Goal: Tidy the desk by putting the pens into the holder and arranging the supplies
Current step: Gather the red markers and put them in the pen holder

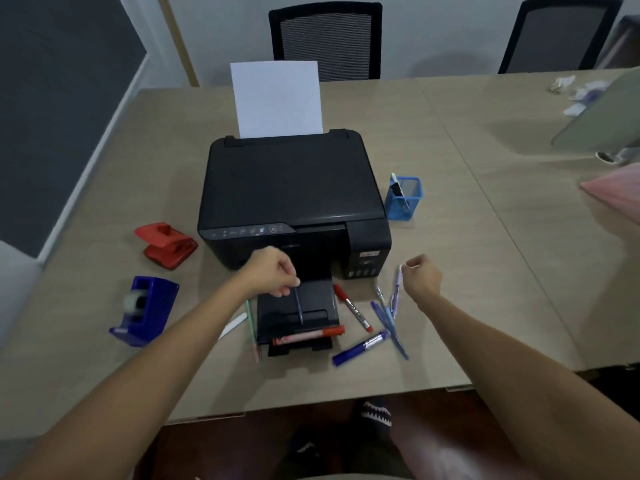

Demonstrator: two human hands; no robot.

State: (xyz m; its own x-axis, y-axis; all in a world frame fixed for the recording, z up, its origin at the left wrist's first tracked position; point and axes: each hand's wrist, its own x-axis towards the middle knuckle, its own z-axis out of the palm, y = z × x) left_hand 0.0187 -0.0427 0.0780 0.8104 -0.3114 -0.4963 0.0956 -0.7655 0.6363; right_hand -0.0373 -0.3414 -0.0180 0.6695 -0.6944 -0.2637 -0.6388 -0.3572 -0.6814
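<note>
The left hand (pixel 273 275) is closed around the upper end of a dark blue pen (pixel 298 306), which hangs over the printer's output tray (pixel 318 299). The right hand (pixel 423 277) pinches the top of a lilac pen (pixel 396 291) between thumb and fingertips; its lower end sits among the loose pens on the tabletop (pixel 485 237).

On the front lip of the output tray lies a red marker (pixel 308 336). Just right of the tray a second red marker (pixel 353 313) lies slanted on the tabletop, and nearer the edge a blue marker (pixel 360 348) lies at an angle. Between these and the right hand, a few slim blue pens (pixel 389 325) lie crossed over one another. Left of the tray, partly under the left forearm, a pale green pen (pixel 250 318) and a white pen (pixel 232 325) lie on the tabletop.

The black printer (pixel 291 188) stands in the middle with a white sheet of paper (pixel 277 98) upright in its rear feed. Just right of it stands the blue mesh pen holder (pixel 404 199), with at least one pen leaning inside. To the left lie a red hole punch (pixel 166 245) and, nearer, a blue tape dispenser (pixel 145 311). Two black office chairs (pixel 327 39) stand beyond the far edge.
</note>
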